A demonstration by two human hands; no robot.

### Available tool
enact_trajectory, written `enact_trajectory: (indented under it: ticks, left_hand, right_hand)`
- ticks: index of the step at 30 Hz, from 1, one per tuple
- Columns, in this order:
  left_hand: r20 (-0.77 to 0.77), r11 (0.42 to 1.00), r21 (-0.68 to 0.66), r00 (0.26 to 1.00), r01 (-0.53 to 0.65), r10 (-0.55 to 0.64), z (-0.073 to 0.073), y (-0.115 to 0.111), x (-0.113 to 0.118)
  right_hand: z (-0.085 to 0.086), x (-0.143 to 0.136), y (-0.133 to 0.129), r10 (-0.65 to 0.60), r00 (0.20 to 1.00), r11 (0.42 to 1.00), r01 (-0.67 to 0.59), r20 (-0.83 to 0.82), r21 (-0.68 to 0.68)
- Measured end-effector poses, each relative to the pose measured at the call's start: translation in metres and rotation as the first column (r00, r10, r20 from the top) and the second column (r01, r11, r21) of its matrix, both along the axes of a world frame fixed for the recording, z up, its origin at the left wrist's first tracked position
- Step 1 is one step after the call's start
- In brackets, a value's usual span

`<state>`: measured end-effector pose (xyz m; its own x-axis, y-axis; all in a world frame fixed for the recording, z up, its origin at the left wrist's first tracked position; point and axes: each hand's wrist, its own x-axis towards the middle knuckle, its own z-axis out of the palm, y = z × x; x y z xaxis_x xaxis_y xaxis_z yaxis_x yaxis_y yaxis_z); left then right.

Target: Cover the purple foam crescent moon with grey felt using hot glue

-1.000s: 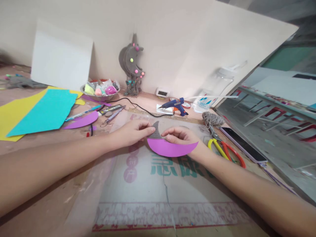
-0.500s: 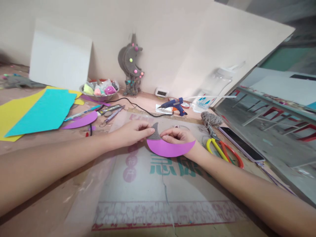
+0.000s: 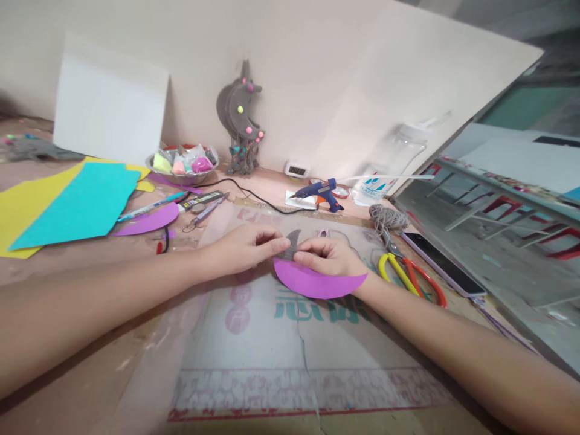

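Between my two hands is a small grey piece with a curved, pointed top (image 3: 293, 238), which looks wrapped in cord. My left hand (image 3: 256, 246) pinches its left side between thumb and fingers. My right hand (image 3: 326, 256) grips its lower right side, fingers closed. A purple paper crescent (image 3: 321, 281) extends below the grey piece and under my right hand, its right tip by the wrist. Whether the two pieces are joined is hidden by the fingers. Both hands are above a printed plastic sheet (image 3: 244, 356).
Scissors (image 3: 410, 275), grey cord (image 3: 388, 219) and a phone (image 3: 444, 264) lie at right. Behind are a blue glue gun (image 3: 324, 193), bottle (image 3: 389, 160), clock (image 3: 296, 169) and grey moon ornament (image 3: 238, 112). Coloured sheets (image 3: 77, 205) and a bowl (image 3: 181, 176) are at left.
Both hands have shifted slightly to the right with the grey piece. The purple crescent has moved a little right and down, and the grey piece's tip leans more to the right.
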<state>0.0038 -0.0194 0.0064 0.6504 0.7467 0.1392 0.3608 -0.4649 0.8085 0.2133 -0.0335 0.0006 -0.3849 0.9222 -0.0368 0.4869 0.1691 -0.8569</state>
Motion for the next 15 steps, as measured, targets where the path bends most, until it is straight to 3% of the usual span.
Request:
enact_trajectory:
  ticks: [5,15]
  left_hand:
    - [0.002,0.998,-0.055,1.0,0.002,-0.002,-0.0033,0.0033,-0.0012]
    - [-0.004,1.0,-0.025,1.0,0.008,-0.008,-0.004,0.0041,-0.0003]
  right_hand:
    - [0.0053,-0.0015,-0.0013,-0.04,0.995,0.999,0.039,-0.087,-0.007]
    - [0.0088,-0.001,-0.0028,-0.018,0.998,0.999,0.02,-0.06,0.025]
